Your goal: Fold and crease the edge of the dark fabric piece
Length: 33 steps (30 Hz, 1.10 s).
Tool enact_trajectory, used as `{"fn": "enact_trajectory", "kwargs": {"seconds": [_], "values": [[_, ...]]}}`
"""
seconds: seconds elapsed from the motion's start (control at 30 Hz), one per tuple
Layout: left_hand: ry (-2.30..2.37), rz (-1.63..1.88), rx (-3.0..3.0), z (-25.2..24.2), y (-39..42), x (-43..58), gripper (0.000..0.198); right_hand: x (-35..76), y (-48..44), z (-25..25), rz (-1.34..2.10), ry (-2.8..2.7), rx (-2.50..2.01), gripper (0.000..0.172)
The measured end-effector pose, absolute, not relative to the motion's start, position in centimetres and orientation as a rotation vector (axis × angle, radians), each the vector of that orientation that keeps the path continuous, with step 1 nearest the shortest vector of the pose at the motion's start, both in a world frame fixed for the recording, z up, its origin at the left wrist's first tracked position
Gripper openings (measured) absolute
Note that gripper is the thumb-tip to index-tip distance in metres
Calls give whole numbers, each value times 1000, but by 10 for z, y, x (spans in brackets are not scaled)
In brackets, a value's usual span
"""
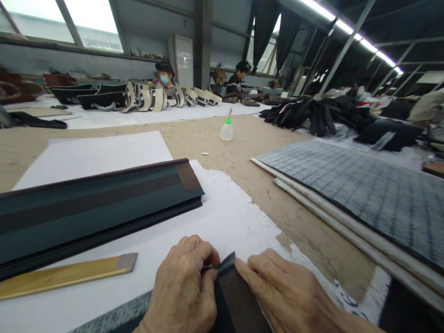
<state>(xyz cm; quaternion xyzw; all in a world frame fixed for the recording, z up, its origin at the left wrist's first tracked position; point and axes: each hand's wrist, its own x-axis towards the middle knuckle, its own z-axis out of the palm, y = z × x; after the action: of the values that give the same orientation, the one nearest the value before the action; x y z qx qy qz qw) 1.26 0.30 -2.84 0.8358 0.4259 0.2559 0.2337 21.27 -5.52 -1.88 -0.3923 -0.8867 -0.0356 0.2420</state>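
At the bottom middle lies a dark strip [239,300] with a brown panel and a speckled grey edge. My left hand [185,282] pinches its edge between thumb and fingers near the upper corner. Close on the right, my right hand [280,286] has its index finger against the same corner, its other fingers curled; whether it grips the strip is hidden. A speckled grey band [118,312] runs out to the left from under my left hand. Left of my hands, a yellow flat tool [65,276] with a grey end rests on white paper [163,236].
Long dark green panels [93,199] are stacked at the left. A bottle with a green cap [226,131] stands beyond. Grey quilted sheets [354,185] lie on boards at the right. Black pieces [312,113] are heaped behind; two people sit at a far table.
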Motion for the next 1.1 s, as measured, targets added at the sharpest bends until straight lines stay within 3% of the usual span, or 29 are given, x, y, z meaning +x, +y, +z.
{"fn": "enact_trajectory", "kwargs": {"seconds": [0.2, 0.5, 0.77, 1.1], "values": [[885, 939, 2621, -36, -3, 10, 25, 214, -57, -21, -61, -2442, -1142, 37], [705, 982, 2764, -36, 1, 15, 30, 214, -56, -18, -46, -2397, -1162, 35], [700, 870, 2895, -36, -1, 15, 34, 218, -50, -20, 156, -2205, -1130, 31], [713, 696, 3058, -37, -2, 16, 30, 220, -52, -21, 96, -2194, -1113, 34]]}}
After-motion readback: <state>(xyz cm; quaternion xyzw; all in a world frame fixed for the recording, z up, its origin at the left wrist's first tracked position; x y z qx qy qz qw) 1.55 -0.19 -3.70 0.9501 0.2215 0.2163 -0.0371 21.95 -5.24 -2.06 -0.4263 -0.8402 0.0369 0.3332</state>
